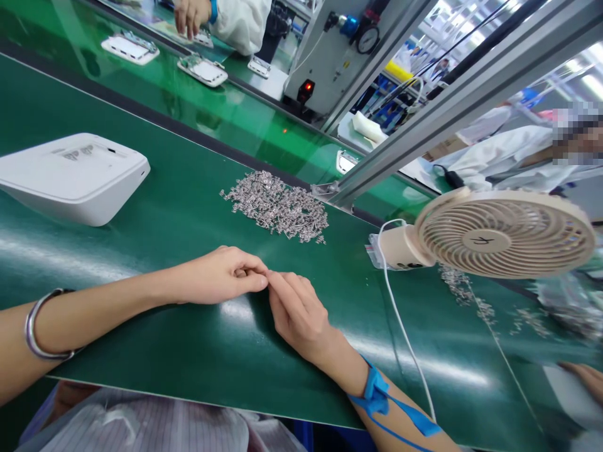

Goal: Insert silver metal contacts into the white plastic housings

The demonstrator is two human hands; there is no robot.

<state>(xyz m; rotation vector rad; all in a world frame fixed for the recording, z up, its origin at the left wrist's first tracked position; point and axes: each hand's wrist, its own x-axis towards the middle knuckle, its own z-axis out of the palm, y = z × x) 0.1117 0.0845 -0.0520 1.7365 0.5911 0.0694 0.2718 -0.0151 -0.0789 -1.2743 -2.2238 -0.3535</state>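
Observation:
My left hand [223, 274] and my right hand [298, 309] meet fingertip to fingertip over the green tabletop [198, 351]. Both are closed in a pinch. Whatever lies between the fingertips is too small or too hidden to make out. Just beyond them a pile of small silvery metal parts [277, 204] is spread on the table. A white plastic housing [75, 172] rests to the left, apart from my left hand. Around my right wrist is a blue strap [377, 392].
A beige fan [499, 235] stands at the right, its white cable [400, 314] crossing the table. Behind the pile rises a metal post [400, 119]. White housings with circuit boards [202, 69] sit on the green line beyond, near another person's hand [192, 16]. More metal parts [455, 285] lie past the fan.

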